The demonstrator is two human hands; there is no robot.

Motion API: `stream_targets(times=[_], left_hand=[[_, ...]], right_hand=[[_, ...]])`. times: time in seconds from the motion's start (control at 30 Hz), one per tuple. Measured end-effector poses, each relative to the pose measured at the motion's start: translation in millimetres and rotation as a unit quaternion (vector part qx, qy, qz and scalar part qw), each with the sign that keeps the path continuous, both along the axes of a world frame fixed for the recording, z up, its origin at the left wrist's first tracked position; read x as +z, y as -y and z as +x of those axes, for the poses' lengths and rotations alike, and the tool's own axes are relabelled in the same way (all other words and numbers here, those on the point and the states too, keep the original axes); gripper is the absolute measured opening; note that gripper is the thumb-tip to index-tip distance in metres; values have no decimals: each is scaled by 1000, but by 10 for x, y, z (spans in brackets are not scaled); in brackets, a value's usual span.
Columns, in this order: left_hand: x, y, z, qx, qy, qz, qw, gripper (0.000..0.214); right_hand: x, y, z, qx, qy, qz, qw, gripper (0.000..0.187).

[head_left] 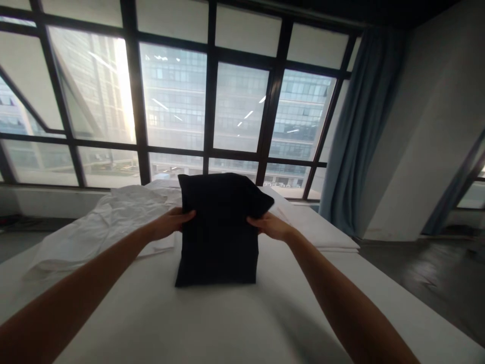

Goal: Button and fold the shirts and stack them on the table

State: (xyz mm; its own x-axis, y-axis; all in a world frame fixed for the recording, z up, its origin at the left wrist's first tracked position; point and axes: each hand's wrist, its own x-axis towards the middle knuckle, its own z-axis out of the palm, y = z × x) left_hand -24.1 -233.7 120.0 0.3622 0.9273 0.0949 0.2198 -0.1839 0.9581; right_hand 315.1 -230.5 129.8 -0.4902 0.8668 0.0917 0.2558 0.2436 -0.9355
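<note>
A folded black garment [219, 232] hangs upright between my two hands, above the white table [182, 323]. My left hand [175, 221] pinches its left edge, thumb on the near face and fingers behind. On the opposite edge, my right hand [270, 224] grips it the same way, just under a corner that flops out to the right. The garment's lower edge is close to the tabletop; whether it touches I cannot tell. Most of my fingers are hidden behind the fabric.
Rumpled white cloth [109, 217] is heaped at the table's left. Flat white folded layers [322, 232] lie at the back right. Beyond the table stand a dark-framed window [170, 96] and a blue curtain [359, 131]. Grey floor [424, 273] lies to the right.
</note>
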Motion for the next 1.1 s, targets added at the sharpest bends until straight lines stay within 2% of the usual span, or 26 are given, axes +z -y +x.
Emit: stream_targets(times=[0.1, 0.2, 0.27, 0.37, 0.47, 0.57, 0.63, 0.7, 0.8, 0.87, 0.93, 1.0, 1.07, 1.1], left_hand=[[-144, -550, 12, 58, -47, -68, 995, 69], [-428, -944, 24, 123, -127, -148, 973, 65], [-614, -1132, 47, 159, -156, -173, 959, 57], [-777, -1324, 112, 212, -183, -159, 947, 44], [-776, -1431, 163, 233, -157, -106, 954, 31], [-707, -1481, 153, 213, -45, -53, 975, 27], [-687, -1494, 126, 201, 37, -33, 978, 32], [-710, -1496, 107, 198, 86, -34, 976, 34], [-790, -1498, 114, 202, 97, -64, 972, 32], [-830, -1508, 127, 194, 112, -64, 972, 32], [-839, -1524, 127, 174, 141, -39, 974, 34], [-824, -1537, 105, 171, 113, 1, 979, 37], [-802, -1529, 71, 200, -12, 30, 979, 39], [-790, -1507, 57, 219, -87, 44, 971, 39]], right_hand=[[-201, -508, -79, -55, 36, -112, 992, 49], [-472, -850, -128, -116, 114, -197, 967, 45], [-624, -981, -160, -156, 142, -205, 956, 42], [-751, -1080, -231, -222, 160, -158, 949, 36], [-766, -1121, -294, -246, 152, -97, 952, 24], [-733, -1146, -297, -253, 157, -41, 954, 16], [-721, -1162, -276, -263, 184, 4, 947, 18], [-730, -1179, -264, -279, 226, 54, 932, 22], [-768, -1211, -283, -298, 290, 109, 903, 23], [-791, -1236, -302, -294, 295, 130, 900, 22], [-809, -1261, -308, -286, 267, 146, 908, 25], [-831, -1274, -305, -282, 243, 140, 917, 28], [-857, -1255, -307, -287, 261, 116, 914, 31], [-868, -1229, -316, -296, 286, 105, 905, 33]])
